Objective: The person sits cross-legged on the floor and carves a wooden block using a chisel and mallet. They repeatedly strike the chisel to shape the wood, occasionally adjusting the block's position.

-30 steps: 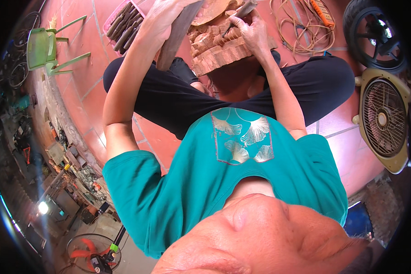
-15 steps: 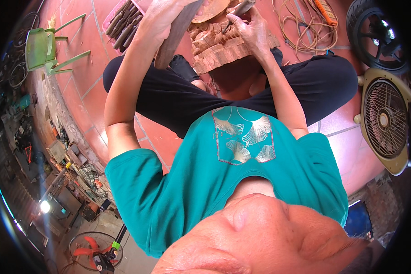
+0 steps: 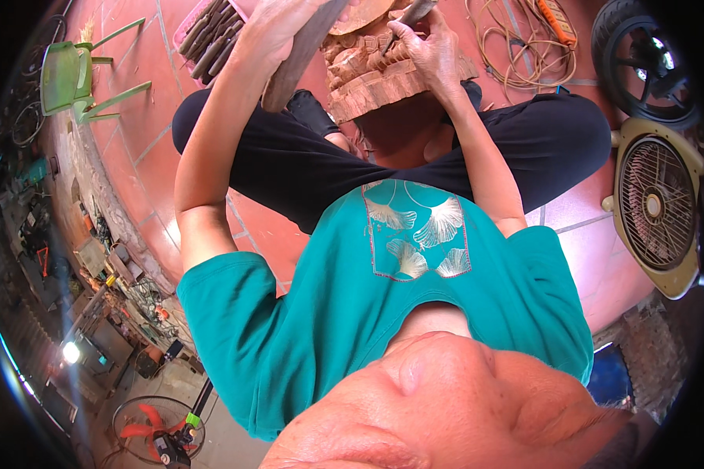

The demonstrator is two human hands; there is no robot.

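A carved block of reddish-brown wood (image 3: 375,87) lies on the floor between my crossed legs, its upper part cut off by the top edge of the view. My left hand (image 3: 280,30) grips a thick wooden mallet (image 3: 299,64), shaped like a plain club, which slants down toward my left leg, apart from the block. Over the block's right side, my right hand (image 3: 436,56) is closed around a chisel (image 3: 419,11). A thin part of the chisel points down at the carving; whether its tip touches the wood I cannot tell.
Left of the block, a pink basket (image 3: 186,37) holds several dark-handled tools (image 3: 211,48). Beyond it stands a green chair (image 3: 61,78). On the right lie a coiled cable (image 3: 516,76) with an orange power strip (image 3: 557,22), a black wheel (image 3: 648,62) and a beige fan (image 3: 655,205).
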